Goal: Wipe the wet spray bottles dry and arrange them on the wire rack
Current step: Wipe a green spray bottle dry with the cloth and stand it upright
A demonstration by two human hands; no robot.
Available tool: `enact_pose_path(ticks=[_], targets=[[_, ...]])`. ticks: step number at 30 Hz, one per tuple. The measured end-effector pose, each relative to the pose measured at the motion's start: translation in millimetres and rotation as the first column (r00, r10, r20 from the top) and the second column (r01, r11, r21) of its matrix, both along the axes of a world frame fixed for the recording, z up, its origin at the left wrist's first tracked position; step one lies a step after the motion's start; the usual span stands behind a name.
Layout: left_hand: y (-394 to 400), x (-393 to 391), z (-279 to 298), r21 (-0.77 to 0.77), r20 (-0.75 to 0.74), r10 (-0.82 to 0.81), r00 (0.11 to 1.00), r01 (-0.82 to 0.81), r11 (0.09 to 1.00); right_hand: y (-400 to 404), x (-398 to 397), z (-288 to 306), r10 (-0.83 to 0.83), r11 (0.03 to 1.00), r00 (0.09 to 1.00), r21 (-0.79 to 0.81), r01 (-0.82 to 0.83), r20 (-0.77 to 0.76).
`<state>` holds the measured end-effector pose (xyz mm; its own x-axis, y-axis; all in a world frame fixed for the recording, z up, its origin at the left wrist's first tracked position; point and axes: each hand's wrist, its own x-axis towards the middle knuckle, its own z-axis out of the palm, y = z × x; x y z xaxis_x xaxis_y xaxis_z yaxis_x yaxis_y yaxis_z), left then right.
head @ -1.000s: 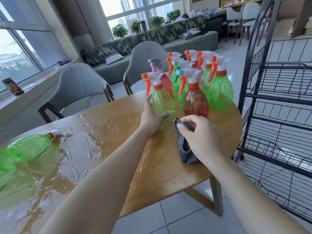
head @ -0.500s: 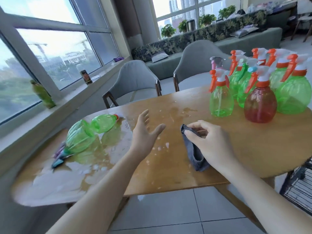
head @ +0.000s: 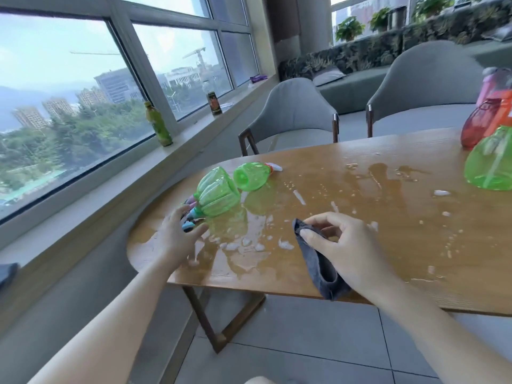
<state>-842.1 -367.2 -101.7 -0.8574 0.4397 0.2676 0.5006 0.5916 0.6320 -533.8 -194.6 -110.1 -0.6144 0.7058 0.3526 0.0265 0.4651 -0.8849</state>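
Observation:
Two green spray bottles lie on their sides in a puddle at the left end of the wooden table [head: 388, 289]: a ribbed one [head: 216, 196] with a blue nozzle toward me, and a smooth one [head: 250, 177] behind it. My left hand [head: 177, 238] hovers with spread fingers right at the ribbed bottle's nozzle, holding nothing. My right hand [head: 338, 248] pinches a dark grey cloth [head: 318, 266] above the table's near edge. At the right edge stand a green bottle [head: 490, 164] and a red bottle [head: 479, 126]. The wire rack is out of view.
Water is pooled and beaded over the table's left and middle. Two grey chairs [head: 293, 115] stand behind the table. On the window sill at the left are a green drink bottle [head: 159, 124] and a dark can [head: 214, 103]. Tiled floor lies below.
My view has swung left, away from the standing bottles and the rack. My left hand has let go of a standing green bottle and moved left to the lying ribbed one. The right hand keeps the cloth.

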Motion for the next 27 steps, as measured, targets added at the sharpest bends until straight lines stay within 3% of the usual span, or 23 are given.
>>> enact_pose_path(ticks=[5,13,19,23,27], targets=[[-14,-35,-10,-0.123,0.098,-0.004,0.995,0.016,0.992,1,-6,-5,-0.009,1.000,1.000,0.021,0.009,0.021],[-1,-18,-3,0.087,0.125,-0.010,0.992,-0.001,0.996,15,3,-10,-0.054,0.998,0.998,0.020,0.053,0.029],[15,21,23,0.132,-0.229,-0.118,0.966,0.151,0.980,30,29,-2,-0.117,0.993,0.993,-0.007,0.117,-0.028],[55,71,55,0.107,-0.468,-0.318,0.825,0.410,0.906,47,58,0,-0.191,0.981,0.979,-0.058,0.187,-0.067],[102,128,73,-0.037,-0.575,-0.463,0.674,0.544,0.838,61,89,1,-0.270,0.962,0.959,-0.076,0.264,-0.091]])
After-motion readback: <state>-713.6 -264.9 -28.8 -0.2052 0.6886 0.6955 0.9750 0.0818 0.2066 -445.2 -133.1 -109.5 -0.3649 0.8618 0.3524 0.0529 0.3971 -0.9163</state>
